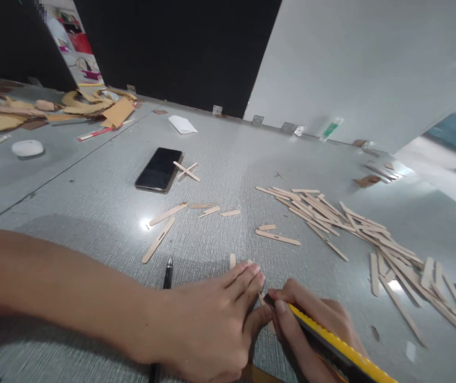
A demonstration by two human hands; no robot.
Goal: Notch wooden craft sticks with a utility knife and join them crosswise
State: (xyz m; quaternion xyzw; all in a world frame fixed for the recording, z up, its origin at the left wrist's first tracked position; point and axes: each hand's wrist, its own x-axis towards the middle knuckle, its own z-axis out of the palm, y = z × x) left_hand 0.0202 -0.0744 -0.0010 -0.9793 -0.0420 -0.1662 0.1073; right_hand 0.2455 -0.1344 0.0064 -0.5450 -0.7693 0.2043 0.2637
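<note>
My left hand (212, 319) presses down on the table, fingers together and thumb drawn in, holding a wooden craft stick (272, 327) that is mostly covered by both hands. Another craft stick (232, 260) pokes out beyond the left fingertips. My right hand (315, 319) is closed around a yellow and black utility knife (339, 343), its front end at the held stick beside my left thumb. Whether the blade touches the wood is hard to see. A black pen (168, 274) lies partly beneath my left forearm. Near my left palm, a flat brown piece (257, 375) shows at the bottom edge.
Loose craft sticks (331, 213) spread in a pile to the right. Cut pieces (231, 213) lie ahead, near a phone (159, 170) with two crossed sticks (188, 171) at its edge. Farther left are a white mouse (27, 149) and cardboard scraps (88, 103). Upright panels (180, 53) border the back.
</note>
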